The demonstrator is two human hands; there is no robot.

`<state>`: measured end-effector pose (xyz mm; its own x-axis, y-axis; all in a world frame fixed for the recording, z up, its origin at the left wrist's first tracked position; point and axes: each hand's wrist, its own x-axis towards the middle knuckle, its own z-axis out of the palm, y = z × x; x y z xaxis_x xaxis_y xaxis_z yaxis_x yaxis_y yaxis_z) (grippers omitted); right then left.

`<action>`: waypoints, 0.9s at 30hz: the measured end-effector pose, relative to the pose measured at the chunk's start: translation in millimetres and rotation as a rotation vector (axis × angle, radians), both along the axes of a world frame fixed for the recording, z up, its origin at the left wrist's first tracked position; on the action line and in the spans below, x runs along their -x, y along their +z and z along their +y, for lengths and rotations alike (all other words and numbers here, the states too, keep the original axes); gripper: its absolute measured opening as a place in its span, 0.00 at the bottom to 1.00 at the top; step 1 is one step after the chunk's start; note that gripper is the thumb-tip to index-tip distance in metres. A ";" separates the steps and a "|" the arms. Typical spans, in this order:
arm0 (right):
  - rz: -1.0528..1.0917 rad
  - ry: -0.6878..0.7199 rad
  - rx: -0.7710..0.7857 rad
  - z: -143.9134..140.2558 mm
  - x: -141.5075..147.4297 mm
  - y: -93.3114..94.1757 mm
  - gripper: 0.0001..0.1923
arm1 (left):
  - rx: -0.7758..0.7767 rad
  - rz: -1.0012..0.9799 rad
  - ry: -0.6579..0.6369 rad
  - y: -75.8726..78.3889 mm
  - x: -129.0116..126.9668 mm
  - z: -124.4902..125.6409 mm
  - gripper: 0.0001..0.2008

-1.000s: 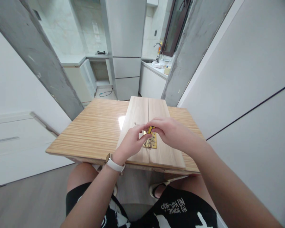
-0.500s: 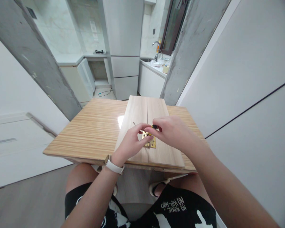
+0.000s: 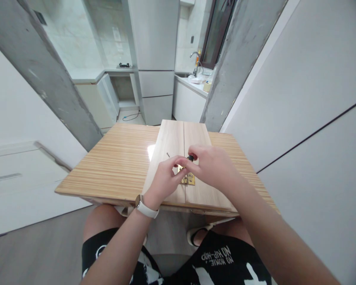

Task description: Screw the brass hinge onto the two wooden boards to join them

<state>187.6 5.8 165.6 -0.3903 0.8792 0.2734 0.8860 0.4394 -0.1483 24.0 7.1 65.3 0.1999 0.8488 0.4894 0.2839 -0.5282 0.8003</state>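
Note:
A brass-coloured hinge (image 3: 191,179) lies across the seam between two pale wooden boards (image 3: 172,136). My right hand (image 3: 212,164) grips a short screwdriver (image 3: 190,157) over the hinge's far end; its dark handle end shows between thumb and fingers. From the other side my left hand (image 3: 167,178), with a watch at the wrist, curls thumb and forefinger together above the hinge. The two hands touch, and the fingers hide the screwdriver's lower part and whatever the left fingertips pinch. One loose screw (image 3: 167,154) is on the left board, beyond my left fingers.
The boards rest on a wood-grain table (image 3: 115,158) whose front edge is just above my knees. White panels (image 3: 320,79) stand close on the right. Beyond the table are a fridge (image 3: 157,83) and a counter with a tap (image 3: 195,63).
My right hand has turned slightly and closed in toward the left fingers, hiding the screwdriver's yellow part. My left wrist has shifted a little to the right.

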 end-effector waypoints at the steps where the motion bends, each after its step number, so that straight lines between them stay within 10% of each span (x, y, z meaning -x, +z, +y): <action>1: 0.070 0.093 0.040 0.3 -4.5 3.3 0.18 | 0.007 0.004 -0.032 0.3 1.1 0.8 0.05; 7: 0.246 0.437 0.228 4.7 -22.2 9.3 0.16 | 0.013 0.038 -0.088 -1.4 8.1 7.8 0.06; 18: 0.183 0.295 0.128 5.9 -15.5 3.4 0.12 | 0.071 0.003 -0.142 0.0 9.1 4.8 0.23; 27: 0.048 0.205 0.065 5.3 -14.4 1.9 0.08 | 0.007 0.027 -0.051 1.0 4.3 1.1 0.15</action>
<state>201.9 11.0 167.5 -0.5504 0.7992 0.2416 0.7705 0.5976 -0.2218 19.7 8.2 66.3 0.2556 0.8408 0.4773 0.2782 -0.5367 0.7966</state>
